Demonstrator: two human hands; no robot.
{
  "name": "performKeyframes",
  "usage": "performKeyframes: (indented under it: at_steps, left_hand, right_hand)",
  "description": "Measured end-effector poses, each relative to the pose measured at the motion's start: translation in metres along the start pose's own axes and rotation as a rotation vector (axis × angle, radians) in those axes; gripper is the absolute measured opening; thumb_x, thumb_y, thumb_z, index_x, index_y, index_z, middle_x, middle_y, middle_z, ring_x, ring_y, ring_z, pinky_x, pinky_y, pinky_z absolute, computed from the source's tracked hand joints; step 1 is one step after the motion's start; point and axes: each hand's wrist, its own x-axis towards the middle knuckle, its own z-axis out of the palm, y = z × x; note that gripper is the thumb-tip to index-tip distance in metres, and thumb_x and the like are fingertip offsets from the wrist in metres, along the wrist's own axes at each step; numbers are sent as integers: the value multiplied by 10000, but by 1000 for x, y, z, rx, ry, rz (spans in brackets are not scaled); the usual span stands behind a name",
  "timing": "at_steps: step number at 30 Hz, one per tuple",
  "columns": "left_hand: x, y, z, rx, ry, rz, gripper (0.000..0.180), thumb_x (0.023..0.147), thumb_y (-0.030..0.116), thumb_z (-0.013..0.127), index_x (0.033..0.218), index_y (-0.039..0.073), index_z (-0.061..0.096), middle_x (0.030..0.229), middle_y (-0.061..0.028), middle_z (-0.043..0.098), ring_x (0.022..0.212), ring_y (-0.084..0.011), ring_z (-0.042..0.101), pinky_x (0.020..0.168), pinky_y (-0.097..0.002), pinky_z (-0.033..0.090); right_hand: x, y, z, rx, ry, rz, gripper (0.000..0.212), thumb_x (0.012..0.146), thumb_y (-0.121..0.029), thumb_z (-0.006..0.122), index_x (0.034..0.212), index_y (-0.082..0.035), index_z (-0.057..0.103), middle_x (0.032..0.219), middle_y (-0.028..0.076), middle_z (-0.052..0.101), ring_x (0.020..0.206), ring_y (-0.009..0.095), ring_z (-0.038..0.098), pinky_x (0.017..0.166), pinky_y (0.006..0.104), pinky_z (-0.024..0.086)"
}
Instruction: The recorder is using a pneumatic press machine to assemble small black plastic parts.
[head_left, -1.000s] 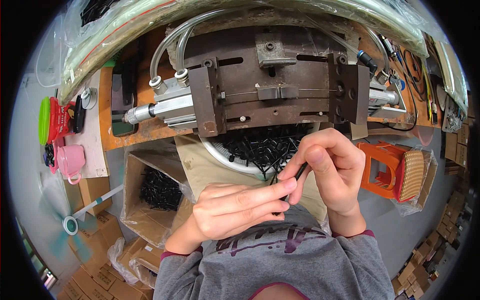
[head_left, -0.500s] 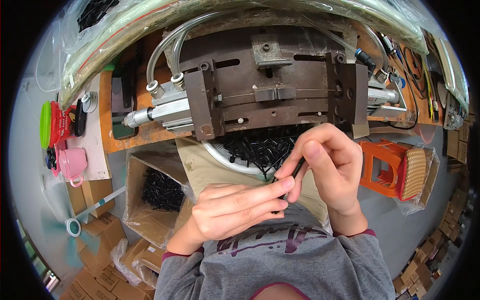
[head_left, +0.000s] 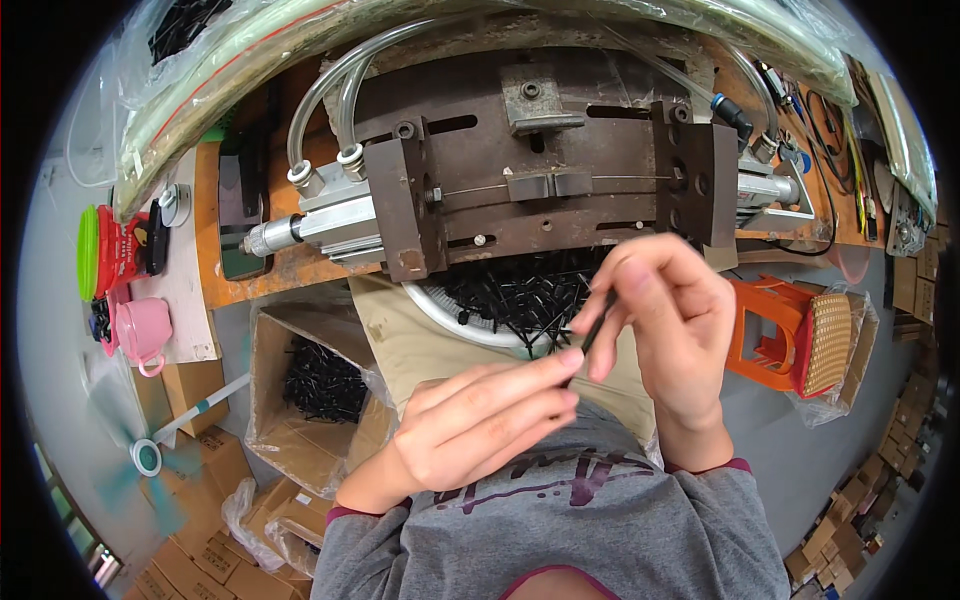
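— How many hands are in play?
— Two: the left hand (head_left: 490, 415) and the right hand (head_left: 665, 320), sharing one slim black piece (head_left: 592, 338). The left one's fingers lie close together on its lower end. The right one's are bent narrowly about the upper part; I cannot tell whether they grip.
— And around that piece?
— One white basin (head_left: 436, 312) at ten o'clock, its heap of black pieces (head_left: 505, 302) too dense to count. One cardboard box (head_left: 290, 445) between eight and nine, with more inside.
— What stands in the way?
— One brown metal fixture (head_left: 545, 222) at twelve; its near edge hides the basin's far side, and the right hand covers part of the heap. Two silver cylinders flank it, one (head_left: 345, 225) at ten, one (head_left: 762, 190) at two.
— Anything else?
— One orange stool (head_left: 762, 305) at three, one pink mug (head_left: 143, 325) at nine
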Motion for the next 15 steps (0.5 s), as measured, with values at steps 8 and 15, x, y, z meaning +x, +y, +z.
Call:
performKeyframes:
  at_steps: [8, 15]
  left_hand:
    - [-6, 2, -3, -123, -22, 63, 342, 647, 71, 850, 950, 3, 708, 1152, -163, 657, 800, -240, 715, 684, -294, 609]
    - [-6, 3, -1, -105, -36, 44, 366, 643, 69, 850, 971, -2, 703, 1162, -175, 654, 802, -230, 714, 680, -299, 611]
  right_hand:
    - [-4, 2, 5, -32, 35, -79, 248, 1021, -169, 464, 966, 53, 561, 781, 175, 671, 516, 123, 608, 472, 222, 478]
    - [-9, 1, 8, 58, -14, -67, 242, 1023, -171, 460, 978, 48, 551, 767, 169, 666, 516, 127, 615, 468, 218, 477]
